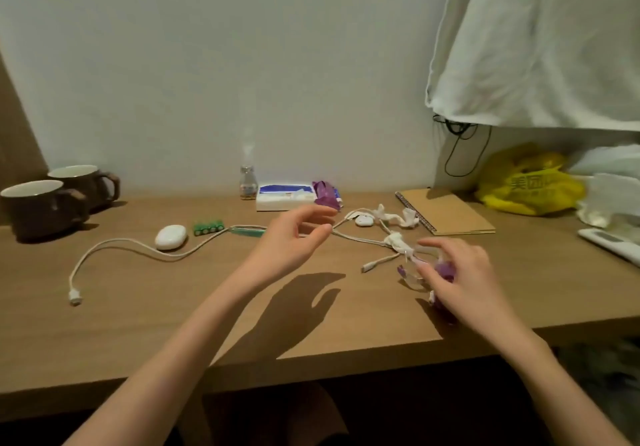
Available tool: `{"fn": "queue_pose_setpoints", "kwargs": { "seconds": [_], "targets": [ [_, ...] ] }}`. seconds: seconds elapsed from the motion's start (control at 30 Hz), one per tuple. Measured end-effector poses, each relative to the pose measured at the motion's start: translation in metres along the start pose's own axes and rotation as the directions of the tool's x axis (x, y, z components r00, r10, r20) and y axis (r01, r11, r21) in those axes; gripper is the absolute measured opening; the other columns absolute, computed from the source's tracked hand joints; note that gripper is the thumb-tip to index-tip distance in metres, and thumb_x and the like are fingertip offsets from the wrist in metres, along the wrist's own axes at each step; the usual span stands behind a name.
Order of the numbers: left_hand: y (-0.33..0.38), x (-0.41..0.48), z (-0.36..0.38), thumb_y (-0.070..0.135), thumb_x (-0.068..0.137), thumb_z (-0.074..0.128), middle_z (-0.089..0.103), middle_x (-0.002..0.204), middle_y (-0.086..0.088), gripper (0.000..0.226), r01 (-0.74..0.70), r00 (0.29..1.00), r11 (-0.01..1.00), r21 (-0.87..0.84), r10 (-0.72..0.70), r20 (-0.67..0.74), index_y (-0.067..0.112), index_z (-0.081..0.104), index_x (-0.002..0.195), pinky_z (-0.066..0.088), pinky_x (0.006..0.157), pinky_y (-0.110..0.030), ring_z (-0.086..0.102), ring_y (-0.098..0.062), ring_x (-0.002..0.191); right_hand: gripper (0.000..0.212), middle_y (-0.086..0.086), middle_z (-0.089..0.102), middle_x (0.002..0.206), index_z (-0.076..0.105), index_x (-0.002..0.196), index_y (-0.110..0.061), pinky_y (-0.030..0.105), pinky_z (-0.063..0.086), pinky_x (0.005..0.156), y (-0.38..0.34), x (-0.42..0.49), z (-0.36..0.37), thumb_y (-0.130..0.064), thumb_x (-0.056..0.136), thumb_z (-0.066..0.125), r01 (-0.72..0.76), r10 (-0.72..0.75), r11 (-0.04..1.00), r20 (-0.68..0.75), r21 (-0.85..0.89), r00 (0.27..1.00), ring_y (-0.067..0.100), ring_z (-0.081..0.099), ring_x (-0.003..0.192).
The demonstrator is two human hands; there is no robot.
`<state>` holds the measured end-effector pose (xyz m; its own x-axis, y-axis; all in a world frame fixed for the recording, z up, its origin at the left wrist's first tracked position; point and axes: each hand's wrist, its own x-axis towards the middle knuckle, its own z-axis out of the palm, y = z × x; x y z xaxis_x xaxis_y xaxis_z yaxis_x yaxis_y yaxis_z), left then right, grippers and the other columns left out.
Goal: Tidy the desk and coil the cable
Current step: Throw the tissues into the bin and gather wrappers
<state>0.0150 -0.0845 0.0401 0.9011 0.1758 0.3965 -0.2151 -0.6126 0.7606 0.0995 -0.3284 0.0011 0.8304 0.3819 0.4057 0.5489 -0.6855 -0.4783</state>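
Observation:
A long white cable (131,250) snakes across the wooden desk (173,314), one plug at the near left, its other end near the middle with a second plug beside scraps of white tissue (398,240). My left hand (294,237) hovers above the cable's middle stretch, fingers loosely spread, holding nothing. My right hand (460,279) is curled round a crumpled purple-and-clear wrapper (429,272) at the desk's near right. A second purple wrapper (325,194) lies on the tissue pack.
Two brown mugs (45,205) stand at the far left. A white oval case (170,236), green batteries (208,228), a small bottle (248,182), a tissue pack (284,196), a brown notebook (446,211), a yellow bag (526,186) and a white device (613,243) sit around the desk.

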Motion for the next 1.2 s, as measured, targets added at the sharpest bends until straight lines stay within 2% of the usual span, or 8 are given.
{"fn": "queue_pose_setpoints", "kwargs": {
  "seconds": [0.17,0.27,0.37,0.47,0.53,0.73,1.07,1.2],
  "targets": [
    [-0.007,0.039,0.052,0.023,0.092,0.056,0.064,0.119,0.007,0.032,-0.062,0.993,0.995,0.081,0.053,0.107,0.023,0.059,0.125,0.047,0.091,-0.022,0.058,-0.004,0.104,0.051,-0.012,0.046,0.132,0.047,0.130,-0.036,0.039,0.038,0.102,0.024,-0.008,0.006,-0.053,0.084,0.060,-0.166,0.175,0.981,0.085,-0.102,0.981,0.018,0.036,0.120],
    [-0.014,0.060,0.079,0.026,0.092,0.055,0.057,0.130,0.006,0.037,-0.148,0.978,0.968,0.201,0.113,0.176,0.025,0.054,0.129,0.042,0.102,-0.030,0.051,-0.008,0.119,0.058,-0.007,0.036,0.146,0.040,0.136,-0.036,0.041,0.034,0.106,0.031,-0.007,0.009,-0.053,0.084,0.059,-0.254,0.265,0.963,0.123,-0.092,0.956,0.024,0.029,0.131],
    [-0.023,0.081,0.101,0.026,0.093,0.054,0.051,0.137,0.002,0.041,-0.256,0.946,0.902,0.347,0.159,0.283,0.024,0.050,0.133,0.035,0.107,-0.033,0.043,-0.014,0.127,0.058,-0.005,0.030,0.152,0.038,0.136,-0.036,0.040,0.031,0.109,0.038,-0.004,0.006,-0.046,0.084,0.063,-0.275,0.284,0.958,0.140,-0.076,0.949,0.026,0.029,0.137],
    [-0.033,0.096,0.118,0.022,0.092,0.055,0.047,0.141,0.000,0.046,-0.294,0.919,0.836,0.463,0.113,0.378,0.026,0.046,0.136,0.034,0.108,-0.040,0.039,-0.021,0.130,0.057,-0.003,0.028,0.153,0.040,0.136,-0.034,0.039,0.031,0.110,0.041,-0.002,0.001,-0.034,0.085,0.065,-0.275,0.283,0.959,0.170,-0.072,0.944,0.026,0.030,0.138],
    [-0.038,0.100,0.125,0.024,0.091,0.055,0.050,0.135,-0.001,0.045,-0.294,0.915,0.811,0.505,0.086,0.394,0.028,0.046,0.136,0.036,0.103,-0.043,0.041,-0.024,0.125,0.055,-0.005,0.027,0.153,0.043,0.133,-0.037,0.041,0.035,0.109,0.044,-0.002,-0.002,-0.032,0.083,0.066,-0.276,0.289,0.956,0.171,-0.096,0.942,0.025,0.033,0.136],
    [-0.047,0.099,0.127,0.029,0.089,0.059,0.060,0.110,0.001,0.030,-0.310,0.941,0.814,0.490,0.189,0.281,0.030,0.057,0.119,0.047,0.085,-0.040,0.052,-0.019,0.101,0.030,-0.010,0.033,0.145,0.056,0.109,-0.042,0.032,0.045,0.096,0.051,-0.003,-0.004,-0.033,0.082,0.067,-0.242,0.247,0.967,0.072,-0.075,0.966,0.018,0.045,0.123],
    [-0.037,0.090,0.103,0.034,0.085,0.065,0.066,0.099,0.008,0.030,-0.194,0.980,0.942,0.274,0.175,0.095,0.025,0.063,0.113,0.053,0.080,-0.036,0.058,-0.007,0.089,0.033,-0.008,0.043,0.137,0.061,0.114,-0.034,0.021,0.043,0.087,0.040,0.000,-0.012,-0.028,0.083,0.069,-0.121,0.129,0.990,-0.116,0.072,0.985,0.009,0.047,0.118],
    [-0.025,0.083,0.076,0.034,0.084,0.066,0.067,0.100,0.008,0.028,-0.185,0.983,0.961,0.206,0.183,0.029,0.027,0.064,0.111,0.055,0.077,-0.033,0.060,-0.005,0.088,0.033,-0.014,0.044,0.125,0.060,0.117,-0.031,0.003,0.034,0.074,0.020,0.003,-0.018,-0.027,0.085,0.068,-0.055,0.078,0.984,-0.134,0.167,0.988,-0.001,0.043,0.106]
  ]
}}
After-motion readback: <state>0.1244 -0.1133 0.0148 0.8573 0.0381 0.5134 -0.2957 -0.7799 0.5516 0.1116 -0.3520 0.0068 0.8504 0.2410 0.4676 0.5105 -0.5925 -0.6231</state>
